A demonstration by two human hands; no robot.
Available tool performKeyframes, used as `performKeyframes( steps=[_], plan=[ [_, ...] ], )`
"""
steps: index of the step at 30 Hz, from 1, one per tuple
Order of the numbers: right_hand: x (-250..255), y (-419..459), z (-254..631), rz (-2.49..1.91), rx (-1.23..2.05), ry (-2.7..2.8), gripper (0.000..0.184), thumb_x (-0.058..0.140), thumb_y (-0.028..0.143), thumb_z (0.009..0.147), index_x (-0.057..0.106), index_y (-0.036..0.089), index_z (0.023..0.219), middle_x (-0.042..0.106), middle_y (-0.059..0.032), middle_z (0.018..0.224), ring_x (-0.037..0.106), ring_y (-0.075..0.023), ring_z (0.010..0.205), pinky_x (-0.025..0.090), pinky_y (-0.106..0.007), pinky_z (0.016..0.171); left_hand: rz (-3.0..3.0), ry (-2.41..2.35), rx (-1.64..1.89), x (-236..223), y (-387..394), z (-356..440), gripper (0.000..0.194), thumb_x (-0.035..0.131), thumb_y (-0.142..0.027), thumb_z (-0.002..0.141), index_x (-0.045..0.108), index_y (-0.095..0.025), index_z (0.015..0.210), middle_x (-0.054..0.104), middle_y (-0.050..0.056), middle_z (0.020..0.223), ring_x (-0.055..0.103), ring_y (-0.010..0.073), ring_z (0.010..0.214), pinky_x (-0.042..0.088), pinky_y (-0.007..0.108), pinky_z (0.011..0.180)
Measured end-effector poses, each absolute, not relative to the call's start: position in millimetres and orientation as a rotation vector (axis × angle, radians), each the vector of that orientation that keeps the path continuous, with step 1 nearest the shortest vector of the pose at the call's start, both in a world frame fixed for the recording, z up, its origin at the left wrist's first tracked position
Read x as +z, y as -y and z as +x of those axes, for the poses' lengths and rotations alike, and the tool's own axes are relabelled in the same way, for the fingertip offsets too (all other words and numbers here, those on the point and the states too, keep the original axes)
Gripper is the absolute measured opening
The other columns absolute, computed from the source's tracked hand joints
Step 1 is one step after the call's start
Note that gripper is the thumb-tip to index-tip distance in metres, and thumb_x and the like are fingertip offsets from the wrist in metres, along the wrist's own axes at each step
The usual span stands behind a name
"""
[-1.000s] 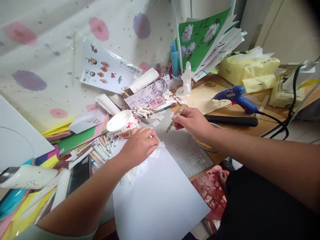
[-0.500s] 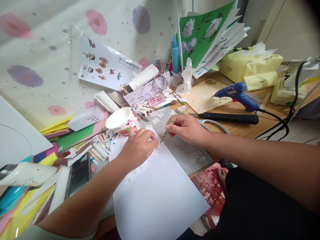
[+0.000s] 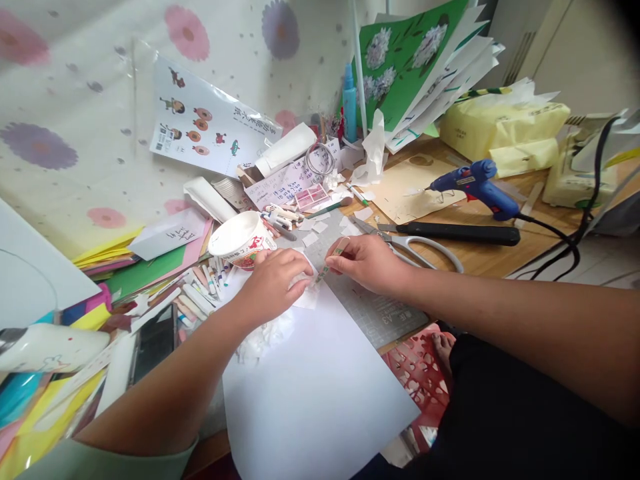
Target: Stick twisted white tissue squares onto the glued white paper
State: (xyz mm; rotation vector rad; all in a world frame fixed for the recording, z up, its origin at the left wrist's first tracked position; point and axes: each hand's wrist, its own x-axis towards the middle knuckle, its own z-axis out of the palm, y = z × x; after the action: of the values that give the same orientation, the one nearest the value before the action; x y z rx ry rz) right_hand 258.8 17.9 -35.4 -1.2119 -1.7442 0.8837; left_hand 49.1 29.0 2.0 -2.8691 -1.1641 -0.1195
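Note:
My right hand (image 3: 357,261) pinches a narrow beige strip with green marks (image 3: 341,246), its lower end pointing down toward my left fingertips. My left hand (image 3: 275,283) is curled over the top of a large white sheet (image 3: 320,387), thumb and forefinger drawn together on a small piece of white paper (image 3: 307,299). Under the left wrist a heap of crumpled white paper bits (image 3: 265,339) rests on the sheet. Just behind the left hand stands a white paper bowl (image 3: 239,237) with red print.
A grey cutting mat (image 3: 373,310) with paper squares lies beneath the right hand. Scissors (image 3: 425,250), a black-handled tool (image 3: 455,235) and a blue hot glue gun (image 3: 480,189) with a cord lie to the right. Markers (image 3: 200,300) and a phone (image 3: 156,347) crowd the left.
The strip's lower end and both hands have come closer together. My left hand has lifted a little, its thumb now more visible, and more of the crumpled paper heap and the scissors shows.

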Motion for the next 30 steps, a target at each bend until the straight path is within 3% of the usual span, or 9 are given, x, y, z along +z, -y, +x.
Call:
performKeyframes(
  steps=[10, 15, 19, 24, 30],
  plan=[
    [-37, -26, 254, -1.259, 1.117, 1.495, 0.011, 0.059, 0.018, 0.078, 0.062, 0.015, 0.068, 0.066, -0.0016, 0.059, 0.058, -0.0111, 0.053, 0.044, -0.022, 0.053, -2.938, 1.274, -0.098, 6, -36, 50, 0.007, 0.059, -0.027, 0.082, 0.065, -0.028, 0.082, 0.063, -0.003, 0.107, 0.053, 0.0233, 0.107, 0.023, 0.045, 0.097],
    [-28, -31, 262, -1.253, 1.178, 1.257, 0.017, 0.056, 0.022, 0.080, 0.056, 0.015, 0.064, 0.066, -0.0043, 0.059, 0.060, -0.0119, 0.051, 0.048, -0.023, 0.051, -2.744, 1.531, -0.217, 10, -45, 40, 0.020, 0.042, -0.020, 0.089, 0.062, -0.022, 0.093, 0.066, 0.003, 0.099, 0.059, 0.0198, 0.094, 0.040, 0.035, 0.083],
    [-22, -33, 269, -1.213, 1.156, 1.176, 0.017, 0.059, 0.025, 0.078, 0.056, 0.016, 0.064, 0.064, -0.0032, 0.060, 0.060, -0.0117, 0.052, 0.050, -0.024, 0.053, -2.627, 1.675, -0.143, 7, -52, 33, 0.017, 0.047, -0.019, 0.085, 0.063, -0.021, 0.091, 0.068, 0.003, 0.093, 0.062, 0.0210, 0.084, 0.043, 0.031, 0.068],
    [-26, -33, 273, -1.174, 1.132, 1.186, 0.019, 0.063, 0.030, 0.074, 0.058, 0.016, 0.063, 0.064, -0.0034, 0.059, 0.061, -0.0133, 0.055, 0.052, -0.028, 0.059, -2.601, 1.712, 0.033, 0, -63, 36, 0.022, 0.056, -0.018, 0.082, 0.064, -0.022, 0.103, 0.067, 0.004, 0.103, 0.064, 0.0220, 0.088, 0.047, 0.032, 0.072],
    [-25, -32, 275, -1.151, 1.124, 1.193, 0.017, 0.063, 0.032, 0.073, 0.059, 0.016, 0.067, 0.063, -0.0023, 0.059, 0.060, -0.0139, 0.055, 0.053, -0.030, 0.061, -2.619, 1.724, 0.269, -6, -72, 40, 0.028, 0.057, -0.034, 0.090, 0.058, -0.016, 0.111, 0.062, 0.007, 0.109, 0.061, 0.0184, 0.092, 0.052, 0.039, 0.080]
  ],
)
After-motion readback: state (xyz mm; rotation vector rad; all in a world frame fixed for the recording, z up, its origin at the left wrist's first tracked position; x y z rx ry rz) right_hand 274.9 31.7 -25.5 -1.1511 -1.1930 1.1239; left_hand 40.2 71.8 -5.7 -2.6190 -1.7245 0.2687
